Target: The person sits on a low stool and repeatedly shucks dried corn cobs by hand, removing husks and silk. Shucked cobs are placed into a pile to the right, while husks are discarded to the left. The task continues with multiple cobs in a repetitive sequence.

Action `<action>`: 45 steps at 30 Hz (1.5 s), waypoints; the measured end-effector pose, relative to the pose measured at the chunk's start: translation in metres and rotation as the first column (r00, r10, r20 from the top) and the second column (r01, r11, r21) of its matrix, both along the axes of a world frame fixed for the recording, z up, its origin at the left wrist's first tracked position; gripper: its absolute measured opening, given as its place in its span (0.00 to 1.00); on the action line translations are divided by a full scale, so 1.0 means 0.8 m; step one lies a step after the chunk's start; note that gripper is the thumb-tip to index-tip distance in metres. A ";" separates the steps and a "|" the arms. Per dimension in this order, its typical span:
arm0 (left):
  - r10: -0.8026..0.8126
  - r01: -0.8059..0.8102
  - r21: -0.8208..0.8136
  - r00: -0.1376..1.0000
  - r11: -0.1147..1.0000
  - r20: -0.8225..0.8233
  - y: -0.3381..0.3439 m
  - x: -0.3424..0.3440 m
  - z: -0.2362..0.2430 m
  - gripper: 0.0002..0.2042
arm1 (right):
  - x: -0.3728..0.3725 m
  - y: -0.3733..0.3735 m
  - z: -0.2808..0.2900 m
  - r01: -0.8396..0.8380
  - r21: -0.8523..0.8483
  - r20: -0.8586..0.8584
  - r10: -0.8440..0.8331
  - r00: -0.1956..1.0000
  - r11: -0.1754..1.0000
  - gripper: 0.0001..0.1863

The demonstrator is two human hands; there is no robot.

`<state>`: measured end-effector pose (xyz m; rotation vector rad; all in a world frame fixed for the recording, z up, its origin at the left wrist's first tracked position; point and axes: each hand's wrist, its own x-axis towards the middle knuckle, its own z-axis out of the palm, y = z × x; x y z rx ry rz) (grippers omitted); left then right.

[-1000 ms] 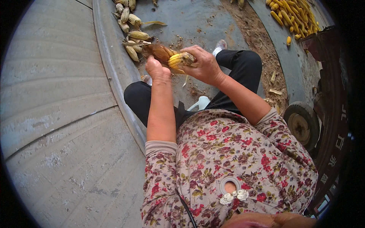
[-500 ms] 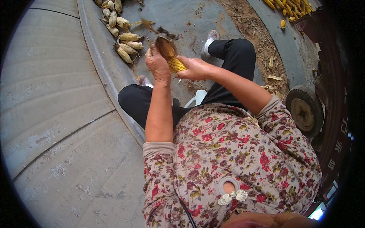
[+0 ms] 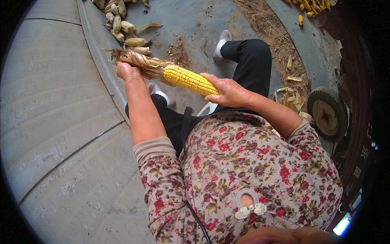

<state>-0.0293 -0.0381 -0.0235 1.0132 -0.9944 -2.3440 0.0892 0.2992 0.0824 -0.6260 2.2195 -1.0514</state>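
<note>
A yellow ear of corn point(image 3: 190, 80) lies slantwise between my hands, its kernels bare along most of its length. My right hand point(image 3: 229, 91) is closed round the right end of the cob. Dry brown husk point(image 3: 150, 65) stretches leftward from the cob's other end. My left hand point(image 3: 129, 72) is closed on that husk, close to its dark, ragged tip. Whether the husk is still joined to the cob cannot be made out. Just beyond my left hand lie several unhusked ears point(image 3: 136, 42) on the ground.
A grey metal sheet point(image 3: 65, 122) with a raised edge runs along my left. Yellow husked ears point(image 3: 313, 6) are heaped at the far right. A wheel point(image 3: 327, 114) of a dark red vehicle stands at my right, beside loose husks point(image 3: 290, 99). Loose kernels point(image 3: 176, 51) dot the ground ahead.
My left hand has moved left and nearer, drawing the husk out lengthwise. My right hand has shifted right and slightly nearer with the cob. Much more of the yellow kernels shows now.
</note>
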 end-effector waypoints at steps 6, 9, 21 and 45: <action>-0.182 0.182 -0.003 0.983 0.983 -0.012 0.026 0.019 -0.021 0.22 | -0.012 0.016 -0.042 0.108 0.105 -0.066 -0.101 0.993 0.989 0.35; -0.316 0.324 -0.018 0.933 0.946 0.170 0.068 0.063 -0.037 0.20 | -0.017 0.013 -0.064 0.225 0.075 -0.143 -0.213 0.967 0.971 0.36; -0.407 0.446 0.339 0.895 0.828 -0.184 0.151 0.051 -0.003 0.21 | 0.007 -0.008 -0.060 0.175 0.108 -0.478 -0.103 0.872 0.979 0.42; -0.434 0.482 0.075 0.837 0.873 -0.334 0.154 0.061 0.083 0.17 | -0.125 -0.094 -0.032 0.215 -0.567 0.131 -0.170 0.977 0.796 0.27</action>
